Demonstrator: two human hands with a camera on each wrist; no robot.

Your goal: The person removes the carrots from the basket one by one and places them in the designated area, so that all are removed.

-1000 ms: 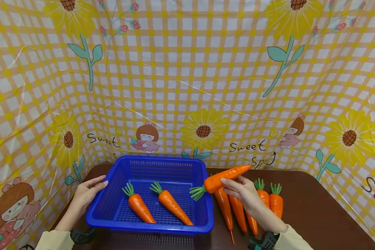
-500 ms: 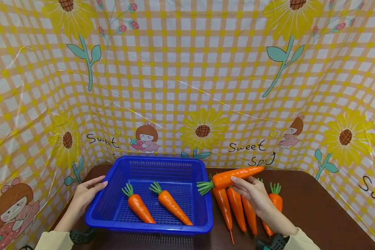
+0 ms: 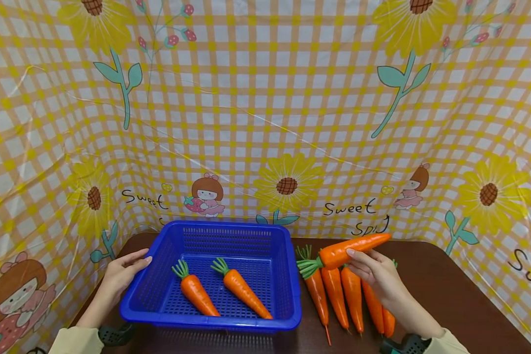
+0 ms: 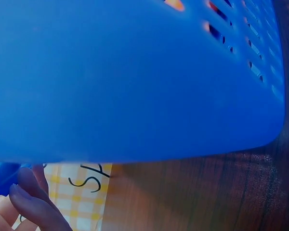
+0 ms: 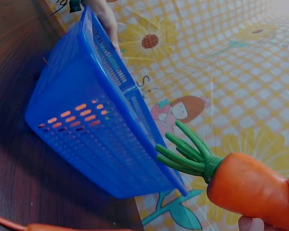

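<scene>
My right hand (image 3: 378, 275) pinches an orange carrot (image 3: 342, 251) by its thick middle, raised above the table, green stalks (image 5: 188, 154) to the left and tip up to the right. Under it lies a row of several carrots (image 3: 354, 295), partly covered by the held carrot and the hand. A blue perforated basket (image 3: 212, 322) stands to the left, with two carrots (image 3: 199, 293) inside on its floor. My left hand (image 3: 119, 275) rests at the basket's left rim, fingers fairly straight and fingertips touching the edge; in the left wrist view the basket's wall (image 4: 135, 96) fills most of the picture.
The dark brown wooden table (image 3: 460, 305) extends right of the carrots. A yellow checked cloth (image 3: 265, 108) with sunflowers and cartoon figures encloses the back and both sides. Dark bands (image 3: 115, 336) sit on both wrists.
My right hand has carried the carrot rightward, from over the basket's right rim to above the row of carrots. The left hand and basket stay put.
</scene>
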